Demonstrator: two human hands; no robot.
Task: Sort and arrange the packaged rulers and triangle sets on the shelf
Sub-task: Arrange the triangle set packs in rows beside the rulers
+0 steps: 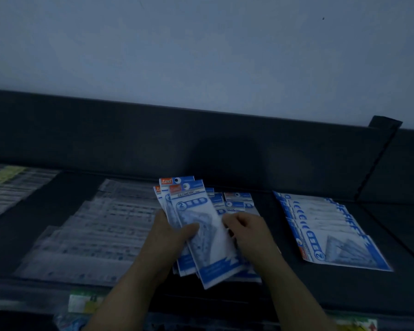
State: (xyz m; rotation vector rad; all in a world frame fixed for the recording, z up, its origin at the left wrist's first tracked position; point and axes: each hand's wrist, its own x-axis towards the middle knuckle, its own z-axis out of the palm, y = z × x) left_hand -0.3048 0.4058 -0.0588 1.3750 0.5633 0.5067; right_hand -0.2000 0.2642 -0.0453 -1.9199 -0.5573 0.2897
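Note:
My left hand (171, 235) grips a fanned bunch of blue-and-white triangle set packs (196, 206), thumb across the front pack. The packs are held tilted above the dark shelf (261, 292), their orange-tagged tops pointing away from me. From the right, my right hand (246, 231) curls its fingers onto the edge of the same bunch. Behind the hands, more of these packs (237, 199) lie flat on the shelf. An overlapped row of wider blue-and-white triangle set packs (325, 230) lies to the right. Clear packaged rulers (101, 232) lie stacked in rows to the left.
A dark back panel (201, 144) runs behind the shelf, with a pale wall above. A dark divider (380, 151) stands at the far right. More clear ruler packs (7, 187) lie at the far left. Price labels (81, 303) sit on the front edge.

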